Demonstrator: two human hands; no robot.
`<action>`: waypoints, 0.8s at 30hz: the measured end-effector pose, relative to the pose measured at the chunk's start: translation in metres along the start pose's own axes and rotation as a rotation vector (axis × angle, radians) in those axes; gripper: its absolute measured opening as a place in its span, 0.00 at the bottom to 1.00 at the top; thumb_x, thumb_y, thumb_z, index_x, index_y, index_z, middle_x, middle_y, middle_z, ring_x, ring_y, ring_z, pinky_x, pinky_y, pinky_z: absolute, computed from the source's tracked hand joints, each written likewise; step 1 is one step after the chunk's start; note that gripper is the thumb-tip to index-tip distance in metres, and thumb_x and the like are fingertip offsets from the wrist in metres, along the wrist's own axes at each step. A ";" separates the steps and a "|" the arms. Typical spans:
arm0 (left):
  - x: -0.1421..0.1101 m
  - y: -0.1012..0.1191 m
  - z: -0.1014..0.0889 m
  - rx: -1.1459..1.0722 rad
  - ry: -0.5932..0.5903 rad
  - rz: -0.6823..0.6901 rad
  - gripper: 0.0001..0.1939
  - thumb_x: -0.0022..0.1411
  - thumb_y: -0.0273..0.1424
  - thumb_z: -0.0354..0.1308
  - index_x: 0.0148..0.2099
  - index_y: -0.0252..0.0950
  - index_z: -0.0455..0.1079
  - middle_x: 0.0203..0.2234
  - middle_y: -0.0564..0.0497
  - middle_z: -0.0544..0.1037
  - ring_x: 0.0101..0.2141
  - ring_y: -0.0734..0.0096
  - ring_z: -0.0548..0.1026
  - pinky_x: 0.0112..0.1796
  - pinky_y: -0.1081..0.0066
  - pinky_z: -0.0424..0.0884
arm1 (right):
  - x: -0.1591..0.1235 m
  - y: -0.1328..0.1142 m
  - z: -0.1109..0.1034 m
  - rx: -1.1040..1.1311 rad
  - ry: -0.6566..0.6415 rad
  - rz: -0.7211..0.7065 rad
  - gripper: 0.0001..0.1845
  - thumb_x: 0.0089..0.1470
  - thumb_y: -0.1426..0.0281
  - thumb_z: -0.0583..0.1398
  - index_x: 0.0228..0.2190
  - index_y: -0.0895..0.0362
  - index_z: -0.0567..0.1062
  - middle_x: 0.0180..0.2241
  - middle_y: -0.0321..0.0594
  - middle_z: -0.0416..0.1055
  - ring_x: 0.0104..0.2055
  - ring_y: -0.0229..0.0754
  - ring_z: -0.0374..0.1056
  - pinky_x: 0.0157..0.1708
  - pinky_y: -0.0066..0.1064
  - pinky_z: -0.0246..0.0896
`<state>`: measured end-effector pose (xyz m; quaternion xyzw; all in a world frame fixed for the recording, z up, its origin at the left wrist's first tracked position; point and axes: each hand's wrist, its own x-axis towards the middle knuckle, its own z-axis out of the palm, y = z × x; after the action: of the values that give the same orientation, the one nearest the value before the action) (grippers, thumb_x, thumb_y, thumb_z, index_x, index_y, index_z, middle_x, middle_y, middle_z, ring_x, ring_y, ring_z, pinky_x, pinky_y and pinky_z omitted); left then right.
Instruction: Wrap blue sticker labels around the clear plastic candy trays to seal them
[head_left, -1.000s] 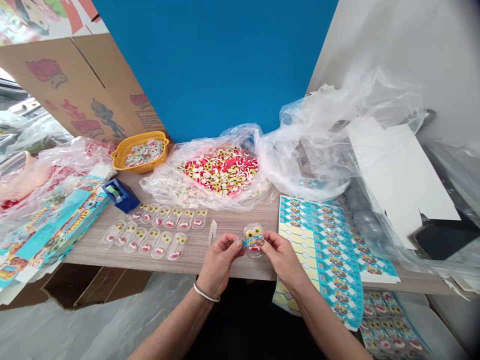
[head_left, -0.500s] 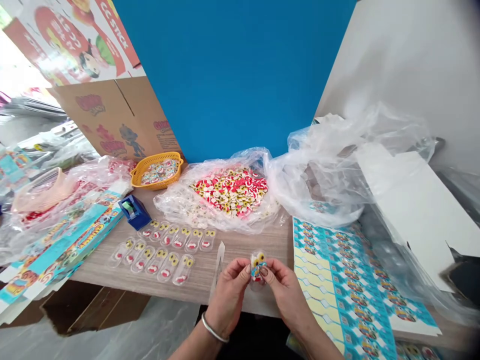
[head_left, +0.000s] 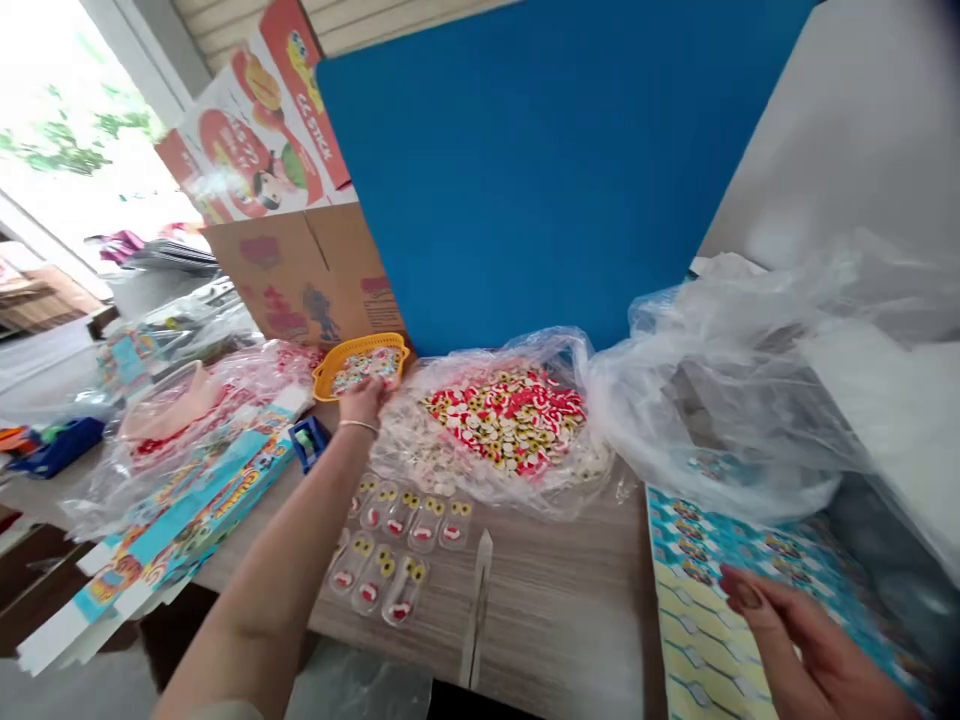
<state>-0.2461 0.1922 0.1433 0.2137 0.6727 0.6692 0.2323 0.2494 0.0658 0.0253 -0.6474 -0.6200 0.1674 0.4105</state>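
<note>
My left hand (head_left: pixel 363 402), with a bangle at the wrist, reaches to the near rim of a yellow basket (head_left: pixel 328 378) of small labelled packs. Its fingertips are blurred at the basket, so whether they hold anything cannot be made out. My right hand (head_left: pixel 814 645) hovers over a sheet of blue stickers (head_left: pixel 679 545), thumb and forefinger stretched out, with nothing visible between them. Part of the sheet is bare yellow backing. Clear blister packs (head_left: pixel 405 590) with yellow eye and red mouth candies lie in two rows below my left forearm, which covers some of them.
An open plastic bag of loose candies (head_left: pixel 517 415) lies mid-table. Nearby are a blue tape dispenser (head_left: pixel 307 440), a pointed pale strip (head_left: pixel 478 600) and flat printed cartons (head_left: pixel 202 505). Crumpled clear plastic (head_left: pixel 720 390) fills the right side; a blue panel (head_left: pixel 562 190) stands behind.
Both hands were together on a blister pack, pressing a blue label on it. They have parted: left to the yellow basket, right over the sticker sheet. The view has turned left.
</note>
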 end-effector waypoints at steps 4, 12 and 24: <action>-0.011 -0.014 0.029 0.088 -0.078 0.043 0.09 0.61 0.32 0.59 0.41 0.34 0.64 0.42 0.51 0.75 0.51 0.63 0.69 0.53 0.62 0.63 | -0.002 0.034 -0.005 0.022 0.031 0.261 0.24 0.50 0.50 0.59 0.38 0.55 0.79 0.39 0.45 0.79 0.42 0.54 0.74 0.43 0.44 0.68; -0.289 -0.143 0.104 0.129 -0.890 -0.446 0.17 0.43 0.25 0.70 0.38 0.34 0.73 0.35 0.45 0.81 0.36 0.65 0.78 0.38 0.68 0.74 | -0.021 0.054 0.010 0.309 0.101 0.384 0.20 0.56 0.55 0.58 0.40 0.57 0.77 0.39 0.45 0.77 0.40 0.47 0.72 0.43 0.40 0.66; -0.332 -0.143 0.125 0.049 -0.959 -0.547 0.12 0.43 0.30 0.71 0.31 0.33 0.75 0.24 0.51 0.79 0.25 0.74 0.74 0.29 0.73 0.71 | 0.007 0.014 0.012 0.178 -0.187 -0.183 0.06 0.58 0.72 0.58 0.36 0.53 0.75 0.38 0.41 0.73 0.44 0.46 0.68 0.45 0.39 0.63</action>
<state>0.0974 0.0918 0.0099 0.3174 0.5378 0.3963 0.6731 0.2512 0.0781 0.0097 -0.5309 -0.6947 0.2430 0.4201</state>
